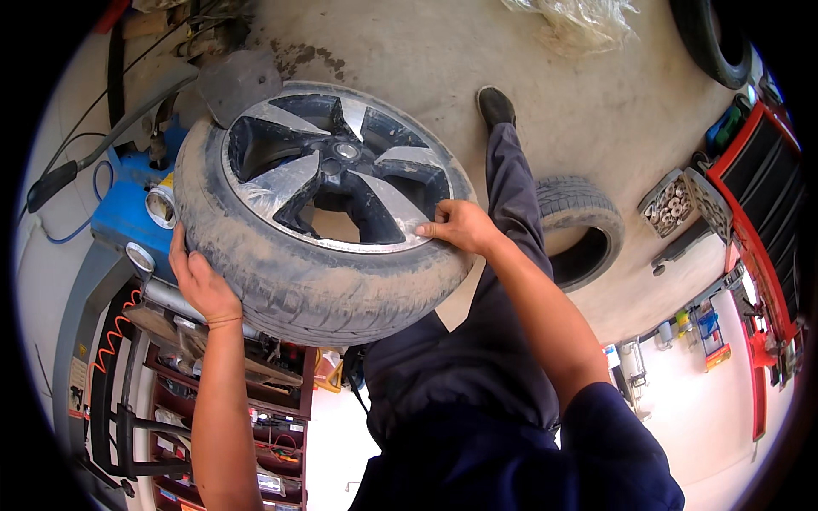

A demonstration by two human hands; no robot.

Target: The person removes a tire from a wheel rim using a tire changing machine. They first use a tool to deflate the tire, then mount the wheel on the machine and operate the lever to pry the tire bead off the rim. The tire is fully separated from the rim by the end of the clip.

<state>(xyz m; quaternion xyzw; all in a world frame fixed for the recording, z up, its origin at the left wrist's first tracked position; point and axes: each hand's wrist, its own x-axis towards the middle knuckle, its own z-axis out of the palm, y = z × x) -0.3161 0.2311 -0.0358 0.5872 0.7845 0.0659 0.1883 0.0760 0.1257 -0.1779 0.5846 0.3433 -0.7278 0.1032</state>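
A dusty car wheel [388, 200], a black and silver alloy rim with its tyre [281, 277] on, lies tilted in front of me with its spoked face up. Against the left side of the tread rests my left hand [204, 277], its fingers stretched out along the rubber. On the right, my right hand [457, 227] grips the wheel at the rim's lower right edge. Its thumb lies on the silver rim lip, and the other fingers are bent and partly hidden. A grey block-shaped machine part [239, 83] meets the tyre's far left edge.
To the left stands a blue and grey machine [128, 213] with a dark lever [55, 186]. A loose tyre [584, 230] lies on the floor right of my leg. Farther right are a bin of metal parts [669, 204] and a red cabinet [767, 213]. Shelves [277, 426] stand lower left.
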